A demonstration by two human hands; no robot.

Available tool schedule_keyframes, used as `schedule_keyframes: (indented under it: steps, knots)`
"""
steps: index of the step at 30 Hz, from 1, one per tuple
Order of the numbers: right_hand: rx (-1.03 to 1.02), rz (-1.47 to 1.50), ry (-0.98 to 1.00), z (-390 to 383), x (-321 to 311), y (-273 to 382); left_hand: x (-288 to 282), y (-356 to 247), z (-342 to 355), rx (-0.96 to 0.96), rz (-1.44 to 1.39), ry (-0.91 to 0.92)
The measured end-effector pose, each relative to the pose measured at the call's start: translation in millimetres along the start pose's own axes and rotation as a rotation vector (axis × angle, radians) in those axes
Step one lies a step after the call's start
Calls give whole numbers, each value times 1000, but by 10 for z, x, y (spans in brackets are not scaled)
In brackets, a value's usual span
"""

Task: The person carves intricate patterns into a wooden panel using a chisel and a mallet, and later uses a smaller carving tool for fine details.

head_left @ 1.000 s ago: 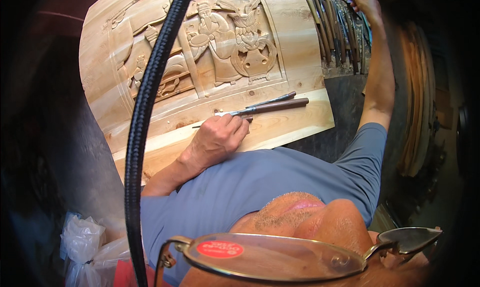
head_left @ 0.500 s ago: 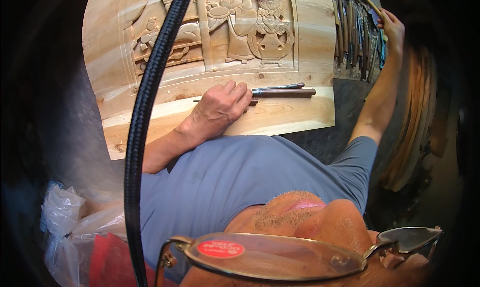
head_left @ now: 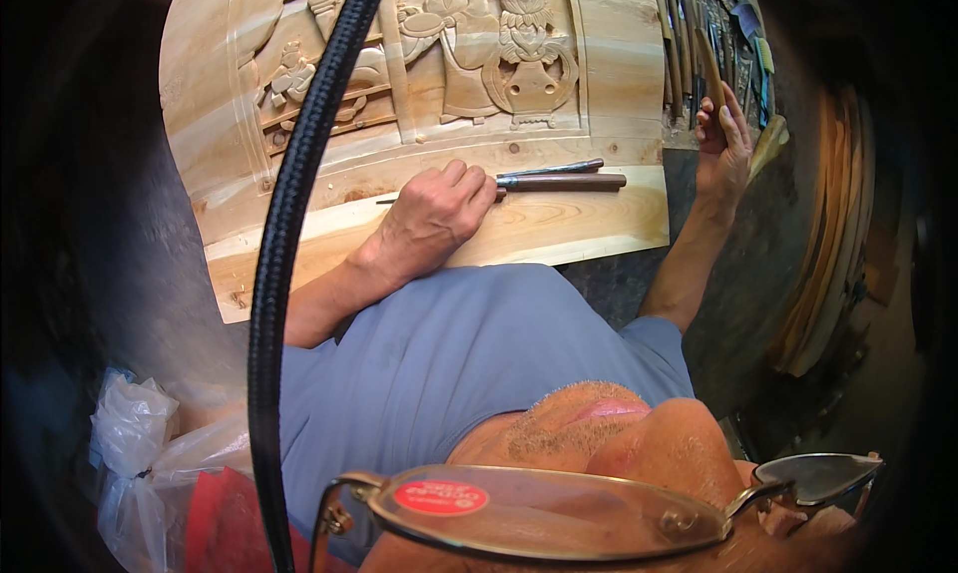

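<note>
Gripping a wooden tool handle (head_left: pixel 711 69), the right hand (head_left: pixel 727 152) is closed right of the relief panel (head_left: pixel 624 84); the left hand (head_left: pixel 436 214) curls over its near border, hold unclear. Figures (head_left: pixel 464 79) look largely carved; what is left cannot be told.

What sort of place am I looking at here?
Probably a woodcarving workshop: there's a wooden panel carved in relief with figures, dark-handled tools lying on pale wood, and a row of more hand tools at the upper right.
</note>
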State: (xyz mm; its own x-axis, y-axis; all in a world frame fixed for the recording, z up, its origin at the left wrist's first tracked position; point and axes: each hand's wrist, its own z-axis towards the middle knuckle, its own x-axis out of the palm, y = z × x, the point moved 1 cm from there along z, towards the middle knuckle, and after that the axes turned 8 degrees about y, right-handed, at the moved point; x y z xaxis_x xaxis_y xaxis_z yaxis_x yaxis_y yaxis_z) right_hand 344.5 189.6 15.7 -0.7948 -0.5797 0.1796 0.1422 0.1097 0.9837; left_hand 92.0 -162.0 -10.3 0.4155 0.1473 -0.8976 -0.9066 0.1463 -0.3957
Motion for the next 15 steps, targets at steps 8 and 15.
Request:
schedule_keyframes:
  steps: [8, 15]
  knots:
    - [-137, -25, -50, -318, 321, 148, -74, -1, -15, -6, -74, 23]
    - [-210, 23, -128, -339, 387, 181, -111, 3, -8, 0, -77, 44]
